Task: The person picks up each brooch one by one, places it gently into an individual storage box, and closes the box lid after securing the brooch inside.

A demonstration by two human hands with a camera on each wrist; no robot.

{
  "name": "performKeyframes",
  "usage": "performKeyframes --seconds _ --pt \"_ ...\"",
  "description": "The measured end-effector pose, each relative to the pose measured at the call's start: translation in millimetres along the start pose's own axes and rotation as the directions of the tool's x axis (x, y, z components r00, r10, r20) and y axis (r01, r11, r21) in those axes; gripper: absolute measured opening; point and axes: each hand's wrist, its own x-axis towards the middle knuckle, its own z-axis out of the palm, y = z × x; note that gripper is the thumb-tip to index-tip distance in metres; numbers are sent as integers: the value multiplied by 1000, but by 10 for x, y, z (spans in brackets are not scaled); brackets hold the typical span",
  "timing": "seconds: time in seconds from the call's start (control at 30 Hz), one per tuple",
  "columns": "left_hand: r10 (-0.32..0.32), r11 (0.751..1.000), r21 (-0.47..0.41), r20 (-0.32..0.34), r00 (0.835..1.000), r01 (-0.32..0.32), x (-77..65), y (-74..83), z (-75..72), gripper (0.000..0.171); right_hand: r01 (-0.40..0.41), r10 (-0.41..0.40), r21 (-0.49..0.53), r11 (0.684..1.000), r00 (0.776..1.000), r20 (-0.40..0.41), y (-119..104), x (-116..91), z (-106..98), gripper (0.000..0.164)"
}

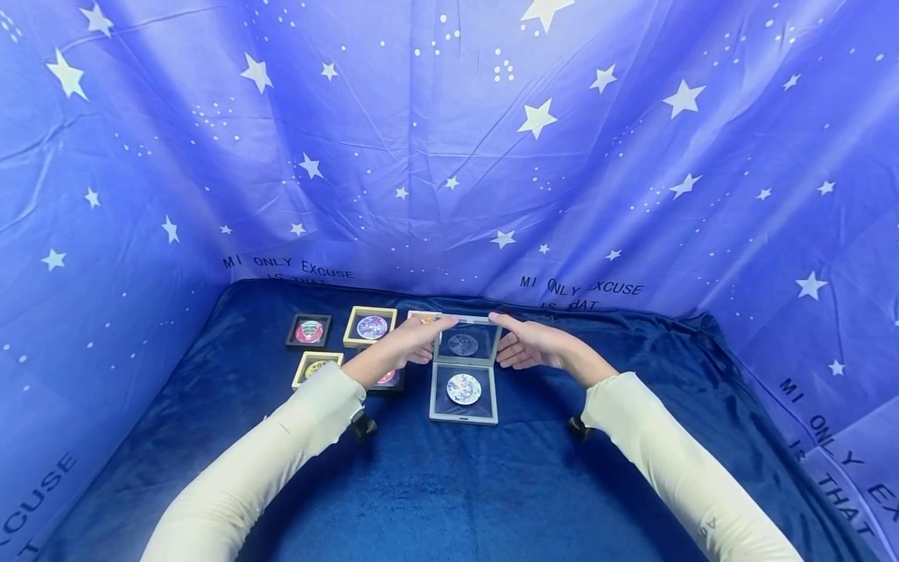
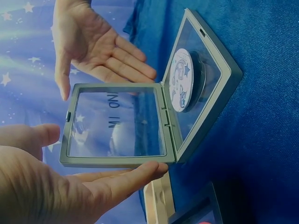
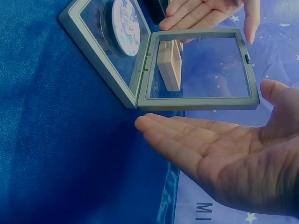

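A grey hinged display case (image 1: 463, 417) stands unfolded on the cloth, its clear lid (image 2: 117, 123) raised from the base. On the base's clear film lies a round badge (image 1: 463, 389) with a pale blue and white picture. My left hand (image 1: 410, 341) is at the lid's left side, fingers straight, with fingertips against or very near the frame and the thumb by the top edge. My right hand (image 1: 535, 343) is at the other side, its straight fingers (image 3: 187, 140) apart from the frame, thumb near the top corner.
Left of the case are a black-framed case with a red badge (image 1: 309, 332), a yellow-framed one with a purple badge (image 1: 371, 327) and another yellow-framed case (image 1: 318, 368). A black case (image 1: 393, 382) and a pale-framed case (image 1: 424, 316) are partly hidden. Star-printed curtains (image 1: 449, 156) enclose the blue cloth (image 1: 421, 492).
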Motion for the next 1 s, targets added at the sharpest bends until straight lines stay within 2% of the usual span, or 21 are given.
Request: performKeyframes --seconds 0.27,0.53,1.0 --pt "-7 1000 22 34 999 6 2 -10 -21 84 3 -3 -1 1000 1000 11 12 19 9 93" --pt "-49 999 22 33 998 48 58 -10 -22 95 -6 6 -4 1000 999 38 25 58 10 100" --pt "-30 999 -23 60 998 32 121 7 -25 82 -5 4 27 1000 1000 30 10 82 30 98"
